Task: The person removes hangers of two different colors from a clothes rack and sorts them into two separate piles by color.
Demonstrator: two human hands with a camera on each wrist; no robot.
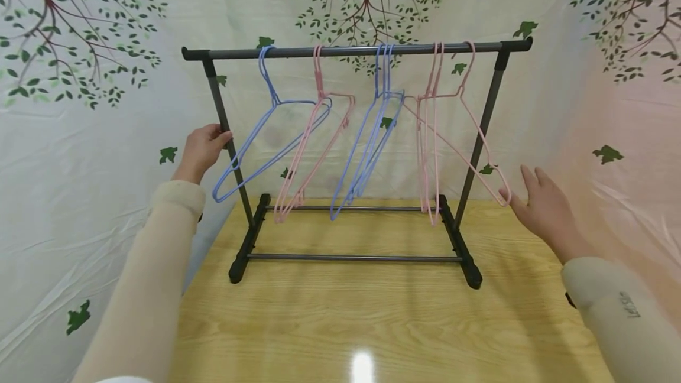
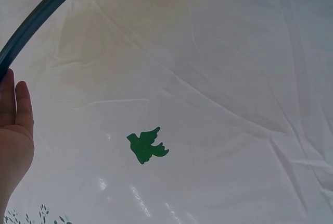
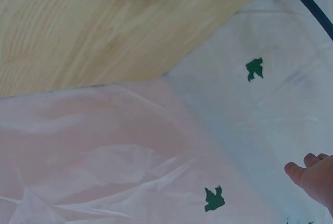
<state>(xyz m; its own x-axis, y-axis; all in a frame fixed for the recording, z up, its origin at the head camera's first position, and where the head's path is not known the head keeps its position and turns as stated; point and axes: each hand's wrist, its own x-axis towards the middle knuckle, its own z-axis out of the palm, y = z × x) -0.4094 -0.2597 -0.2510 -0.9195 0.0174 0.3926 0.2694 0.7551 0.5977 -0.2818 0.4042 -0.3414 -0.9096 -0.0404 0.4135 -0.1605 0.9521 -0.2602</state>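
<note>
A black clothes rack (image 1: 351, 52) stands on the wooden table, with several blue and pink wire hangers on its top bar. My left hand (image 1: 201, 149) holds the rack's left post, thumb across the front; in the left wrist view its fingers (image 2: 23, 107) reach up to the dark post. Beside that hand hangs a blue hanger (image 1: 250, 132), swung toward the front. My right hand (image 1: 550, 211) is spread to the right of the rack, thumb tip right at the end of the outermost pink hanger (image 1: 481, 135). In the right wrist view only part of that hand (image 3: 317, 179) shows.
More pink hangers (image 1: 300, 164) and blue hangers (image 1: 367, 140) hang along the middle, and pink ones (image 1: 427, 158) toward the right. The rack's feet (image 1: 470, 268) sit on the table (image 1: 319, 324). Pale sheets (image 1: 612, 105) with leaf prints surround it.
</note>
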